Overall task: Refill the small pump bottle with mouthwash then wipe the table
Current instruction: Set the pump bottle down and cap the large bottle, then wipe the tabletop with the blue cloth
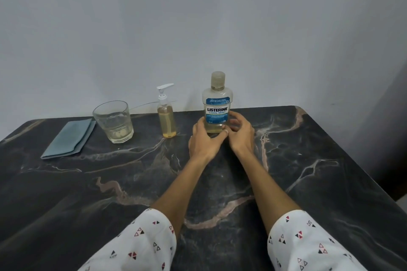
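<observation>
The mouthwash bottle (217,103) is held upright near the far edge of the dark marbled table (308,160), its base gripped by the left hand (203,138), whose thumb is curled across the front. The right hand (241,133) is seen beside the bottle's lower right, fingers loosely curled; whether its grip touches the bottle cannot be told. The bottle is capped, a little pale yellow liquid is seen at its bottom, and the blue label reads "LISTERINE COOL MINT"; the smaller print cannot be read. Just to the left, the small pump bottle (166,114) is seen standing apart, pump fitted, largely filled with yellowish liquid. Further left, a glass tumbler (113,122) is placed beside a folded blue-grey cloth (70,138). Bare tabletop is seen to the right and toward the patterned white sleeves (143,242). A plain wall (198,17) is seen behind the table's far edge.
</observation>
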`<action>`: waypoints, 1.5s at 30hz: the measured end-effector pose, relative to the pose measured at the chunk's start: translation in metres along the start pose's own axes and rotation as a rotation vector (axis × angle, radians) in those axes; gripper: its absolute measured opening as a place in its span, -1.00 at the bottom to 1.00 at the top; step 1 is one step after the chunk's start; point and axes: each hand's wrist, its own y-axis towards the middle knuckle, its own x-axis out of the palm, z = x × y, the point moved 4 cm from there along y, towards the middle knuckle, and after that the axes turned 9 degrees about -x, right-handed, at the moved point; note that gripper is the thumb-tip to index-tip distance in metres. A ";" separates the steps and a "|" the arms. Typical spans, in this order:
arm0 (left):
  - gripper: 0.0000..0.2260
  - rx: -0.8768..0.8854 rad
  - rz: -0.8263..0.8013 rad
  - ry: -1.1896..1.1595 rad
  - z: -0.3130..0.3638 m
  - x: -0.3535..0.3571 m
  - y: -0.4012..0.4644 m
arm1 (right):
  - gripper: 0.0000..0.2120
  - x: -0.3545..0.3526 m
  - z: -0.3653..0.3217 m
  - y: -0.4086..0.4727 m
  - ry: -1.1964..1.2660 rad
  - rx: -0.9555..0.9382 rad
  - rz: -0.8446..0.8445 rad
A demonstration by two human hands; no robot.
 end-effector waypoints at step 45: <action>-0.29 0.010 0.149 0.124 -0.088 -0.189 -0.186 | -0.43 0.034 -0.116 -0.239 -0.091 -0.027 -0.229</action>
